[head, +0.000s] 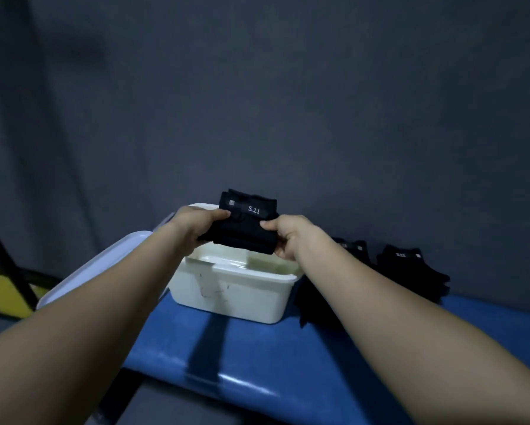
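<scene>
Your left forearm and right forearm show bare all the way, left hand and right hand bare too, thumbnails short.

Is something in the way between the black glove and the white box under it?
Nothing visible. The left hand and right hand hold the black glove just above the open white box. Its lid lies off to the left, and the other gloves lie on the right.

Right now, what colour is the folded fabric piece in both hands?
Black fabric piece with white 5.11 lettering; head view.
</scene>
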Tool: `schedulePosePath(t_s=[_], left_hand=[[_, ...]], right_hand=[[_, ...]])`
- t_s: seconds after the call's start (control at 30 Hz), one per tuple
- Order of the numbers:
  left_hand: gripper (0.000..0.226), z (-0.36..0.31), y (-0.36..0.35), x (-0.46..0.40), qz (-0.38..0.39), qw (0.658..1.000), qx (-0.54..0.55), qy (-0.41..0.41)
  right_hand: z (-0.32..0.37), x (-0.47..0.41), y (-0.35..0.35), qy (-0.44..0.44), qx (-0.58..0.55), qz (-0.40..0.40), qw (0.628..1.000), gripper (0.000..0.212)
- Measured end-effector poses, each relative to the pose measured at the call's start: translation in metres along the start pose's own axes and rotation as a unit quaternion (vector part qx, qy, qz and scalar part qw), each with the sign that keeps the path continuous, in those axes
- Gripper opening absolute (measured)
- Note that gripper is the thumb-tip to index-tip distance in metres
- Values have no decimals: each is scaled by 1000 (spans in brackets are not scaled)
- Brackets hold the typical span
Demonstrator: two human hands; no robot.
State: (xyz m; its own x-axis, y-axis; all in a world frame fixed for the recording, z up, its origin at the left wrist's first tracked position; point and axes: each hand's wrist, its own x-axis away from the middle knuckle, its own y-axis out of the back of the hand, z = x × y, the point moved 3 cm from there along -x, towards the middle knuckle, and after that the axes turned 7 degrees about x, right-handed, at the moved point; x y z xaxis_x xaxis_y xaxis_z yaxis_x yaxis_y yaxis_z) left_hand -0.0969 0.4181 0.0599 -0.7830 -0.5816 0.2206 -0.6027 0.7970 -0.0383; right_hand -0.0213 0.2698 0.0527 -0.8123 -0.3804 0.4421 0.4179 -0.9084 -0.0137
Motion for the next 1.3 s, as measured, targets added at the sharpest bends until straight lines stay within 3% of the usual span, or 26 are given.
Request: schedulePosePath(t_s=[0.2, 0.33, 0.5, 0.6, 0.67, 0.73, 0.87, 0.97, 1.13, 1.23, 1.3], left_hand=[[22, 15, 18, -57, -12, 986, -166, 19], [26, 21, 17, -86, 12, 952, -307, 16], [21, 27, 15, -107, 40, 898, -439, 0], [15, 26, 13, -111, 42, 874, -483, -32], [24, 24, 12, -114, 18, 866, -493, -87], [16, 20, 10, -113, -9, 858, -491, -153], [20, 31, 2, -112, 115, 830, -534, -116], [41, 34, 2, -110, 155, 798, -576, -90], [62, 39, 2, -103, 266, 711, -651, -24], [71, 44, 3, -102, 300, 666, -683, 12], [74, 47, 4, -102, 305, 661, -685, 26]], right_hand=[[-14, -74, -26, -108, 93, -20, 990, 8], [-31, -120, -32, -167, 150, -38, 974, 20], [-47, -151, -40, -201, 182, -42, 962, 6], [-50, -155, -44, -212, 189, -34, 958, 7], [-52, -151, -48, -225, 191, -26, 955, 5], [-54, -149, -50, -230, 184, -17, 956, 11], [-54, -146, -54, -232, 187, -4, 955, 9], [-52, -142, -49, -239, 212, 16, 948, 18], [-49, -144, -39, -216, 230, 35, 948, 15], [-49, -143, -44, -181, 234, 50, 954, 33], [-49, -137, -48, -159, 246, 75, 953, 38]])
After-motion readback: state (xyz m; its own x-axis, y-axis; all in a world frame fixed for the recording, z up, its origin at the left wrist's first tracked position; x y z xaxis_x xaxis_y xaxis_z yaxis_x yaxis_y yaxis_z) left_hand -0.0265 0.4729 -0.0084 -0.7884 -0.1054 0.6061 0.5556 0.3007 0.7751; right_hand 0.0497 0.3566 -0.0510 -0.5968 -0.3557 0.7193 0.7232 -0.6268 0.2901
